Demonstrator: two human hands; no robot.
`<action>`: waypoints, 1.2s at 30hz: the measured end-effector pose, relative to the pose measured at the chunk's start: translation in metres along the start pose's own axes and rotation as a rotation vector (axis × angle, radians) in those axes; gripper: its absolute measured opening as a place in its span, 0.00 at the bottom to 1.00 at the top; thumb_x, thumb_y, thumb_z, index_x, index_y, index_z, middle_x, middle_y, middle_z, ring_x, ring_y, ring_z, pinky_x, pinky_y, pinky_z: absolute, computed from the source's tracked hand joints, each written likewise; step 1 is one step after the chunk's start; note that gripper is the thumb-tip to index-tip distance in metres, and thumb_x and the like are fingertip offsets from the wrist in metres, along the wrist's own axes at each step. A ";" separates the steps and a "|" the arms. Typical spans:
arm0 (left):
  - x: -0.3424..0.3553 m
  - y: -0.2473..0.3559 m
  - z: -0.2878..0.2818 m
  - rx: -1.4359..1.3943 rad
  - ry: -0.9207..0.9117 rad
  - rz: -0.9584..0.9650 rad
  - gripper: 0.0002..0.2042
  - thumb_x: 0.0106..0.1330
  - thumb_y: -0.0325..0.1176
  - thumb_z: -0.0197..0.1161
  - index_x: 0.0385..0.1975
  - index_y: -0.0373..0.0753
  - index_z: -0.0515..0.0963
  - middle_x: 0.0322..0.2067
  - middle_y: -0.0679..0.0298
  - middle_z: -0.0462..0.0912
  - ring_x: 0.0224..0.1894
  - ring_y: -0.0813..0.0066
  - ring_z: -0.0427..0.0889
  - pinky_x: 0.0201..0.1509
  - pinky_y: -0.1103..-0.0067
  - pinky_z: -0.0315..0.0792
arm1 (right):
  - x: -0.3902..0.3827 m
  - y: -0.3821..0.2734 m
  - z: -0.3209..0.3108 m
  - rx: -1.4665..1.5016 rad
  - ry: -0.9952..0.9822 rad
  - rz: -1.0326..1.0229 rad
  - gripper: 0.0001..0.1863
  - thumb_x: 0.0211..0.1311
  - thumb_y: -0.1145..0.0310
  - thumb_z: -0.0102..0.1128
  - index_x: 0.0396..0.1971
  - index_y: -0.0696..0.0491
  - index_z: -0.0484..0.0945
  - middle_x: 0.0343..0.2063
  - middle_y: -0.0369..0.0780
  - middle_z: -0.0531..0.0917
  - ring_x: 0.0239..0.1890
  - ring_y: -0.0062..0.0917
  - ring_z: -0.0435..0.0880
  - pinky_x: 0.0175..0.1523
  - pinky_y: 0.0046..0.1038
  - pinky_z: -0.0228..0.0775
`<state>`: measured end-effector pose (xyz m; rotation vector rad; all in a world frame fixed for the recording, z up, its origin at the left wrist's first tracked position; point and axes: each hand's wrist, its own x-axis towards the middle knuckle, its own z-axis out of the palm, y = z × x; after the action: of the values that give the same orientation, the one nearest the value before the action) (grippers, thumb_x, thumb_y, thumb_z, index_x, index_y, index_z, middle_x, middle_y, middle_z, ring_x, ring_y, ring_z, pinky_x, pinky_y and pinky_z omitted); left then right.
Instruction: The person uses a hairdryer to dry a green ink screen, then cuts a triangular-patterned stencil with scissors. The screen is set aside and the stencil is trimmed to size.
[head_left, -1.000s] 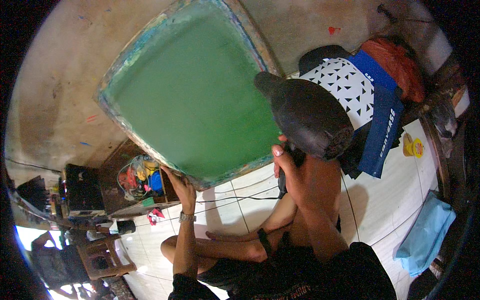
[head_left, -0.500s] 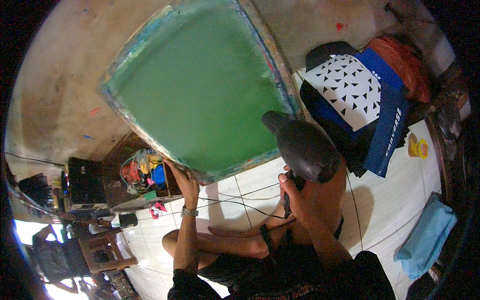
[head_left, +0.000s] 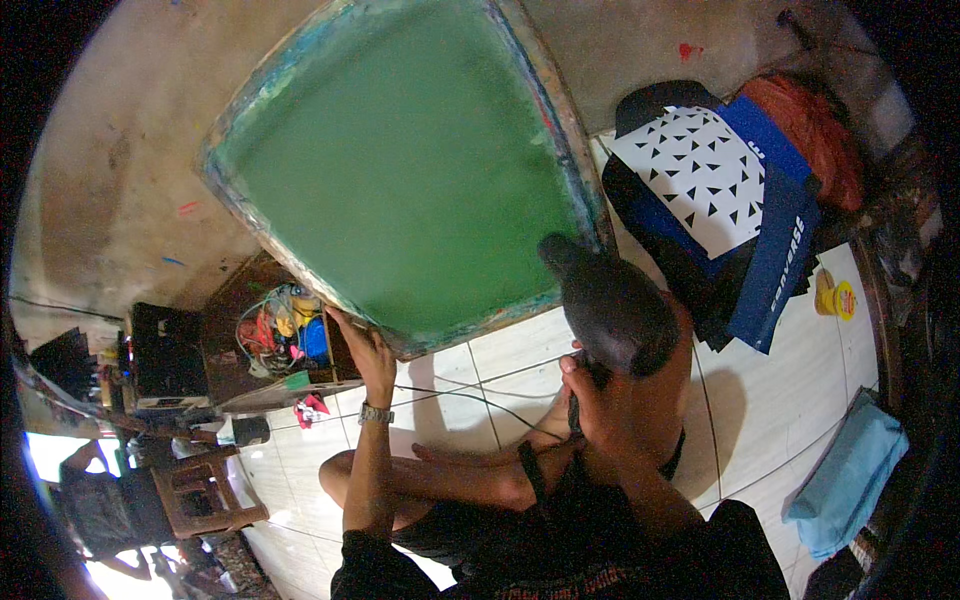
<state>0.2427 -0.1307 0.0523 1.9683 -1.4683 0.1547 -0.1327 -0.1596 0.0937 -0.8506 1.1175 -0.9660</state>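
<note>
A large wooden frame with a green mesh screen (head_left: 400,170) leans upright against the wall. My left hand (head_left: 366,348) grips its lower edge near the left corner. My right hand (head_left: 597,400) is closed on the handle of a dark hair dryer (head_left: 610,305), whose nozzle points at the lower right part of the screen. A thin cord (head_left: 470,392) runs from the dryer across the white tiles. My bare legs (head_left: 450,480) are folded under me on the floor.
A pile of cloth with a black-and-white triangle print and blue fabric (head_left: 720,200) lies to the right. An orange cloth (head_left: 810,130) is behind it. A wooden box of coloured wires (head_left: 275,335) sits at the left, a small yellow object (head_left: 835,297) and a light blue cloth (head_left: 850,475) at the right.
The hair dryer has shifted lower along the screen's right side, toward its lower right corner. My left hand has stayed on the frame's lower edge.
</note>
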 end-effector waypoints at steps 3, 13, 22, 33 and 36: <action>0.001 0.001 0.001 -0.005 0.007 0.007 0.41 0.67 0.22 0.47 0.76 0.32 0.32 0.76 0.40 0.36 0.78 0.43 0.40 0.80 0.61 0.40 | -0.011 0.012 -0.005 -0.179 0.021 -0.028 0.14 0.63 0.66 0.66 0.44 0.58 0.76 0.25 0.35 0.78 0.27 0.20 0.76 0.33 0.24 0.68; 0.000 0.001 0.000 0.013 0.014 -0.043 0.43 0.64 0.16 0.49 0.76 0.33 0.32 0.76 0.40 0.37 0.78 0.44 0.42 0.80 0.63 0.41 | -0.026 0.029 0.000 -0.139 -0.018 0.116 0.13 0.64 0.66 0.66 0.41 0.58 0.76 0.23 0.35 0.78 0.26 0.22 0.77 0.34 0.26 0.68; 0.003 0.010 0.000 -0.057 0.024 -0.093 0.45 0.59 0.13 0.47 0.76 0.32 0.33 0.76 0.39 0.39 0.78 0.45 0.42 0.80 0.65 0.41 | -0.030 0.039 0.005 -0.314 -0.137 0.059 0.11 0.65 0.67 0.67 0.40 0.56 0.77 0.26 0.35 0.79 0.29 0.23 0.77 0.38 0.30 0.69; -0.008 0.003 0.007 -0.073 0.068 -0.115 0.39 0.71 0.19 0.49 0.77 0.35 0.34 0.76 0.41 0.43 0.76 0.42 0.51 0.77 0.64 0.51 | -0.033 0.073 0.017 -0.363 -0.269 0.028 0.20 0.64 0.69 0.67 0.53 0.58 0.75 0.44 0.42 0.81 0.46 0.32 0.80 0.55 0.35 0.70; -0.018 0.005 0.012 -0.085 0.058 -0.193 0.39 0.70 0.19 0.50 0.77 0.36 0.34 0.76 0.40 0.45 0.75 0.42 0.53 0.77 0.64 0.52 | -0.036 0.080 0.023 -0.317 -0.269 -0.082 0.24 0.61 0.68 0.70 0.56 0.57 0.75 0.50 0.44 0.81 0.53 0.36 0.80 0.60 0.37 0.70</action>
<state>0.2286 -0.1239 0.0370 2.0061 -1.2206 0.0621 -0.1006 -0.0962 0.0380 -1.2527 1.0212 -0.7235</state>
